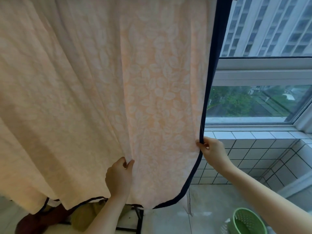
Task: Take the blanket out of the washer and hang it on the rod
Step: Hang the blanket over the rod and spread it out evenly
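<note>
A large peach blanket [104, 92] with a pale leaf pattern and a dark navy border hangs down from above and fills most of the view. The rod is hidden above the frame. My left hand [119, 176] pinches a fold of the cloth near its lower middle. My right hand [211, 149] pinches the navy right edge of the blanket, a little higher. The blanket's rounded lower right corner hangs just above the floor. The washer is not in view.
A window [263, 92] with a white frame and a tiled ledge [253, 149] stand to the right. A green perforated basket [248, 222] sits on the floor at lower right. Dark metal frame legs [139, 222] and brown objects show under the blanket.
</note>
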The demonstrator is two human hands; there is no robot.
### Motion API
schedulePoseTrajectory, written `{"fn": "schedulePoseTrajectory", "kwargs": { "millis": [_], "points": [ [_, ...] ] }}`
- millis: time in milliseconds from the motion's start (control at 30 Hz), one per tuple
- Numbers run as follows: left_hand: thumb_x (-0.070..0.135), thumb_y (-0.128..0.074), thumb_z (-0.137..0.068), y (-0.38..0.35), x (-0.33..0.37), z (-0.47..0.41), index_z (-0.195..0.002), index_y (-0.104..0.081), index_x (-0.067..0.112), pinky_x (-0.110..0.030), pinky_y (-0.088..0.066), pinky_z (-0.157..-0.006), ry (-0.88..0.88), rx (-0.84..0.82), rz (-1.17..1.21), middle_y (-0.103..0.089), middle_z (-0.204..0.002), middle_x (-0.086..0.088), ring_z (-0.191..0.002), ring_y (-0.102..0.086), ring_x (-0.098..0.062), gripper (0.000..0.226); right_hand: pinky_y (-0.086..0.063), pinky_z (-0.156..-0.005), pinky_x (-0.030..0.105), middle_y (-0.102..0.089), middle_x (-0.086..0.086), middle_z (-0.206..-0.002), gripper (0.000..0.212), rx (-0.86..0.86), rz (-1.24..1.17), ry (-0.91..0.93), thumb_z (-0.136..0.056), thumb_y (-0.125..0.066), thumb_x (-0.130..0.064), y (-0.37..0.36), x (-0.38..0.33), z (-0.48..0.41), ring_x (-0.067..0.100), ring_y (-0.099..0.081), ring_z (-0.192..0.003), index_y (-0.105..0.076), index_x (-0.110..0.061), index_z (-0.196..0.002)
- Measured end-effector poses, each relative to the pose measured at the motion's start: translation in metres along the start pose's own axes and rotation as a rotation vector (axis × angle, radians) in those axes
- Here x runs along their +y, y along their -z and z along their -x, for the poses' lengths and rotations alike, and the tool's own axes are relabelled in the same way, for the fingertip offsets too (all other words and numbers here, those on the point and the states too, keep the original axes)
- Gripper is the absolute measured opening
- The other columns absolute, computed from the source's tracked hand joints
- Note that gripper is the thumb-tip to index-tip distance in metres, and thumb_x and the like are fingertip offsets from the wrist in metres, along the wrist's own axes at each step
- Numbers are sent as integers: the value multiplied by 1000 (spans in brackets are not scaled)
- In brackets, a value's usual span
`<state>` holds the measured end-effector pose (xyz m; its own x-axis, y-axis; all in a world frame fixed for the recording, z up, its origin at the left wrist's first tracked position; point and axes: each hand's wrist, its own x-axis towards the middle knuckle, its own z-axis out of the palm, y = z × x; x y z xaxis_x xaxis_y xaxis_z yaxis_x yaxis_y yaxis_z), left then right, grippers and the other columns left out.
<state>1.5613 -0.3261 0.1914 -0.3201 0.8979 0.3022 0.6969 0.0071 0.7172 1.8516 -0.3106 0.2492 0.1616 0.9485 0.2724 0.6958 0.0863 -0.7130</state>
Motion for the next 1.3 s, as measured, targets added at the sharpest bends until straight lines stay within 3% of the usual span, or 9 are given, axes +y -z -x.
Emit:
{"fn": "schedulePoseTrajectory", "kwargs": {
  "millis": [100,233,367,500,767,900,1067,1167,1300],
  "points": [
    [27,-72,-84,-9,-10,4,-56,-56,18,-23,-37,-43,45,-30,-47,-54,-49,7,-44,-51,-13,34,-47,-66,21,-70,9,-80,17,-12,24,-22,-93,-58,-12,-5,10,3,26,-64,-76,-70,-1,-88],
    [28,-71,-85,-16,-18,13,-63,-62,20,-20,-34,-44,67,-72,-80,-57,-53,9,-46,-52,-10,25,-51,-71,36,-70,14,-80,20,-52,35,-66,-95,-57,-14,-11,23,9,29,-64,-77,-69,-1,-87],
    [29,-71,-85,-20,-23,19,-65,-62,21,-19,-31,-43,80,-105,-133,-55,-54,10,-46,-50,-5,24,-47,-64,22,-70,7,-81,18,-56,54,-96,-95,-56,-14,-13,27,12,21,-63,-75,-70,-5,-88],
    [30,-70,-86,-21,-29,22,-71,-66,19,-21,-35,-42,91,-163,-171,-59,-58,9,-49,-51,-4,19,-54,-73,37,-70,8,-82,19,-76,87,-105,-95,-56,-14,-17,29,12,25,-64,-76,-71,-4,-90],
    [34,-70,-85,-3,-28,-2,-67,-63,17,-25,-47,-51,153,-189,-68,-61,-61,5,-55,-57,-11,26,-52,-89,29,-71,-6,-96,29,-222,-162,-100,-81,-63,1,-7,-2,0,9,-66,-93,-66,-17,-104],
    [45,-72,-81,23,2,-28,-77,-65,20,-29,-51,-57,115,-6,79,-64,-69,9,-62,-60,-8,27,-54,-83,25,-70,3,-99,29,-182,-432,-10,-82,-68,-1,7,-47,-13,12,-67,-92,-61,-9,-110],
    [33,-66,-88,60,30,-69,-64,-56,11,-24,-35,-52,-1,274,171,-55,-56,3,-53,-51,-12,34,-54,-72,17,-70,-5,-82,9,26,-370,132,-90,-61,-6,9,-69,-19,6,-68,-76,-66,-12,-88],
    [28,-67,-89,66,28,-75,-66,-64,9,-26,-37,-55,-85,313,128,-61,-59,-2,-54,-54,-18,30,-55,-71,29,-70,2,-75,17,72,-312,107,-90,-63,-8,9,-61,-20,15,-66,-71,-66,-16,-76],
    [24,-71,-87,56,21,-60,-74,-71,6,-31,-46,-56,-163,308,54,-70,-67,-6,-56,-61,-22,22,-53,-76,51,-69,21,-84,20,113,-248,88,-91,-62,-12,12,-45,-27,36,-64,-78,-66,7,-87]
  ]
}}
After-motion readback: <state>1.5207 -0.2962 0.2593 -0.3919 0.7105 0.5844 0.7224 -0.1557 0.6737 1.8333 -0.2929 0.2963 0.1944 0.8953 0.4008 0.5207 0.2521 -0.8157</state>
